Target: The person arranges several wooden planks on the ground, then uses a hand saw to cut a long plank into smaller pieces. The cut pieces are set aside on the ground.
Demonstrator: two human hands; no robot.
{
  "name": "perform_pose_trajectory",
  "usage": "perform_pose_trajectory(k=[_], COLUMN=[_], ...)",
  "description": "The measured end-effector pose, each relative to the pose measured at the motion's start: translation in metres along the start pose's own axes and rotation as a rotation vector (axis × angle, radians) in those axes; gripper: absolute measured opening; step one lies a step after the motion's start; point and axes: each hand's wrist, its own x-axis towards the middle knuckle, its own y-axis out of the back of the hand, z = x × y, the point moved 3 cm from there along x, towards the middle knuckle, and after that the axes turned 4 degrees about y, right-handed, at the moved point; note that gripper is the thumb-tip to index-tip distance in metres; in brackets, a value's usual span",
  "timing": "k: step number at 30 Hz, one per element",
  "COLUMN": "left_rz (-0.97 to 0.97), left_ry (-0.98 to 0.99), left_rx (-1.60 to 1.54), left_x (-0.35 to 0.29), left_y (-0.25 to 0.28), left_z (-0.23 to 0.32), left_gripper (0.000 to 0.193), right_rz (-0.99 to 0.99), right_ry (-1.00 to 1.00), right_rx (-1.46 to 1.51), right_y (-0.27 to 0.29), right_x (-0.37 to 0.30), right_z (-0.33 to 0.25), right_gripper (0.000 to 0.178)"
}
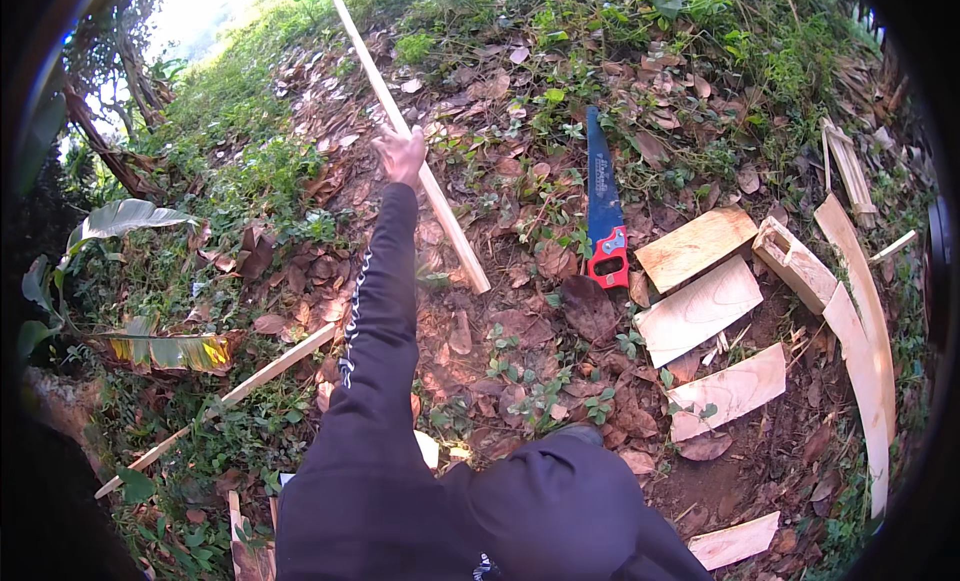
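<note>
My left hand point(401, 157) reaches far forward at the end of a dark sleeve with pale lettering. Its fingers are closed on a long, straight wooden strip point(452, 221). The strip slants from the top of the view down to a cut end over the leaf litter. Right of this strip lies a handsaw point(604, 186) with a blue blade and a red handle point(609, 260), touched by no hand. My right hand is out of view.
Cut wood blocks point(698, 249) and thin flat slabs point(700, 311) lie to the right of the saw. Long curved offcuts point(866, 311) rest at the far right. Another thin strip point(268, 373) lies left of my arm. My bent knee point(560, 491) is near the bottom. Grass and leaves cover the slope.
</note>
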Motion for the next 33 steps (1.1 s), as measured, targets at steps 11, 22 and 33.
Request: perform_pose_trajectory(k=[11,22,33], left_rz=[-0.499,-0.985,-1.260], left_ry=[-0.572,-0.840,-1.026], left_rx=[-0.524,-0.477,-0.266], left_x=[-0.307,-0.549,-0.703], left_y=[-0.078,-0.203,-0.256], left_z=[0.057,0.163,0.129], left_gripper=[0.023,0.026,0.045], right_rz=[-0.437,-0.234,-0.042], right_ry=[-0.588,-0.688,-0.599], right_rx=[0.873,1.054,1.282], right_y=[-0.202,-0.295,-0.294], right_x=[-0.166,-0.102,-0.027], right_z=[0.099,0.188,0.064], right_gripper=[0.044,0.060,0.043])
